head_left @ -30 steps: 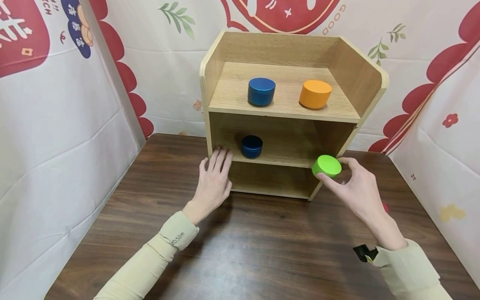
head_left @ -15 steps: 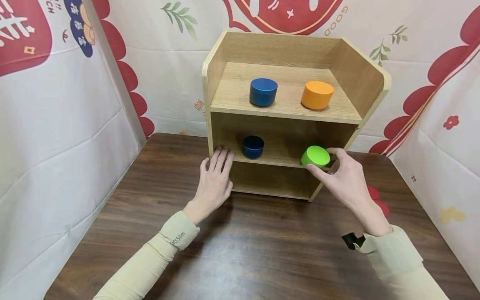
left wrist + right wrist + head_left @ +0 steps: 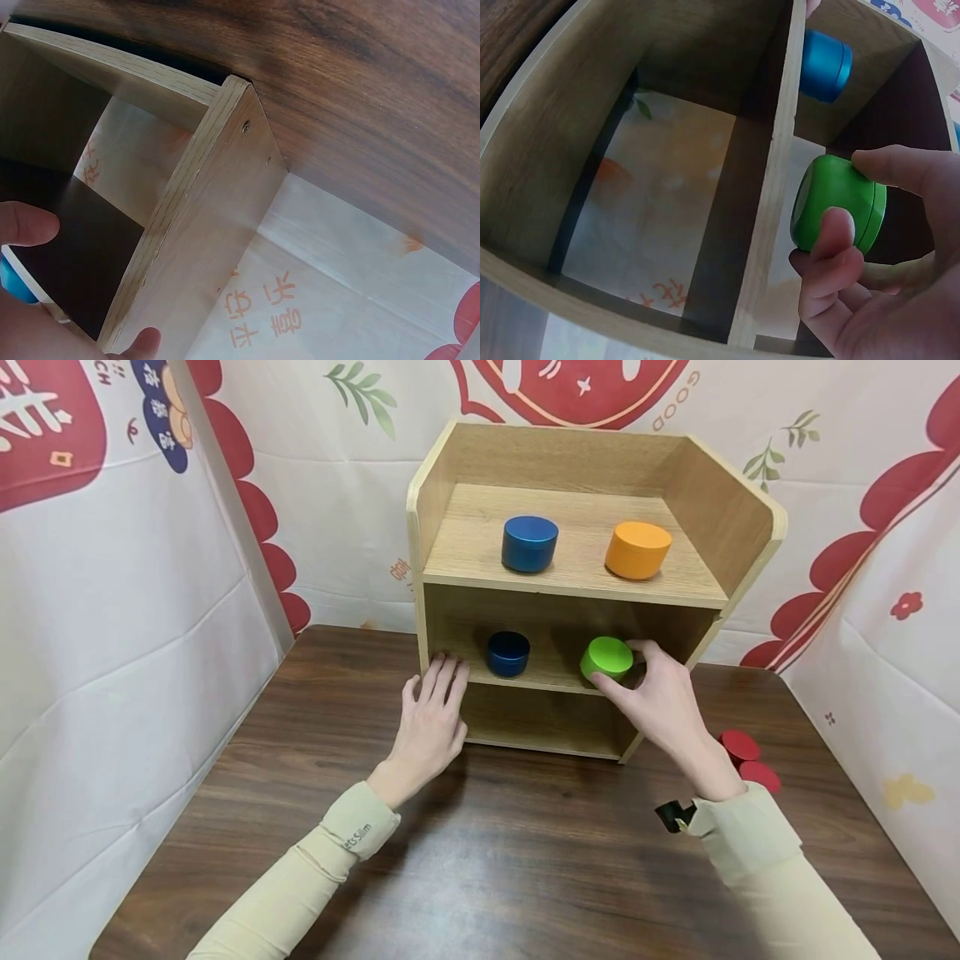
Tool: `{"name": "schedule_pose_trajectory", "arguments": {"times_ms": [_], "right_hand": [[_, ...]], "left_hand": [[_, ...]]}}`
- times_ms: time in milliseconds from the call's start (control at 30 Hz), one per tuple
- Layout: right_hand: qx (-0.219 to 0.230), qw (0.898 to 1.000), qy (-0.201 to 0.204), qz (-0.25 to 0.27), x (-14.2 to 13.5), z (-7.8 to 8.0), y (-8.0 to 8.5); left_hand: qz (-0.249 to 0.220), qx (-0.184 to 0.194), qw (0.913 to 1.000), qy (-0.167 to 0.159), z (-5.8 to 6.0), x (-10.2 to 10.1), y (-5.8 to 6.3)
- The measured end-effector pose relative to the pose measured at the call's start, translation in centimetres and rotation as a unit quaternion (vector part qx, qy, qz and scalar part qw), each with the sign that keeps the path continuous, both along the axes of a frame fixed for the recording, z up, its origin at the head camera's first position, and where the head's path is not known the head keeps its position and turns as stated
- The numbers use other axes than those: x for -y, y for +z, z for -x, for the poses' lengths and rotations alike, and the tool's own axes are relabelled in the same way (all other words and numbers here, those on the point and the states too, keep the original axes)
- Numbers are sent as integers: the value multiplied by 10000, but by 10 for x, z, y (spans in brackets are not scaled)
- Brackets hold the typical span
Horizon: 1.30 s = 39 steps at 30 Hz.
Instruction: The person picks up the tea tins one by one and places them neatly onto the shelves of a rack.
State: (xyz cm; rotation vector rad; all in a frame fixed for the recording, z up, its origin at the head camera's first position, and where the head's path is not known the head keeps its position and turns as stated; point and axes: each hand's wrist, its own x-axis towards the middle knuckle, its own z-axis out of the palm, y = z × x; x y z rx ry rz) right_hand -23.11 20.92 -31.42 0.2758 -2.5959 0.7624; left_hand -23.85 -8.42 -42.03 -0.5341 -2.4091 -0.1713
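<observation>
My right hand [image 3: 660, 697] grips a round green tin [image 3: 607, 658] between thumb and fingers, at the front of the middle shelf's right side. In the right wrist view the green tin [image 3: 838, 202] is tilted, with fingertips at its side and base. A dark blue tin [image 3: 507, 654] stands on the middle shelf to its left. My left hand [image 3: 426, 727] rests with extended fingers at the left front edge of the wooden shelf unit [image 3: 562, 588]. In the left wrist view, the left hand's fingers [image 3: 28, 223] lie about the unit's side panel.
On the top shelf stand a blue tin [image 3: 529, 543] and an orange tin [image 3: 638, 550]. Two red tins [image 3: 739, 747] sit on the brown table [image 3: 480, 860], right of the unit, beside my right forearm. Printed cloth [image 3: 337, 527] hangs behind and at both sides.
My right hand has carried the green tin leftward and slightly up, from outside the right panel to the middle shelf opening. The red tins have come into view. My left hand stays put.
</observation>
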Motion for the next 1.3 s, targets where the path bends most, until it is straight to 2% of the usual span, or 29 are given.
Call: {"name": "schedule_pose_trajectory", "arguments": {"times_ms": [367,900,1067,1300], "right_hand": [[262,9997,29,5,5,15,-5],[259,9994,44,-210,6,21,-7],[260,9996,17,-139,5,15,-5],[97,9999,-54,-85,-1,-10,0]], "left_hand": [[34,-1,10000,8,-1,0,1],[19,-103,9999,9,0,1,0],[11,-110,9999,-31,0,2,1],[-173,-94,9991,-389,-1,7,4]]}}
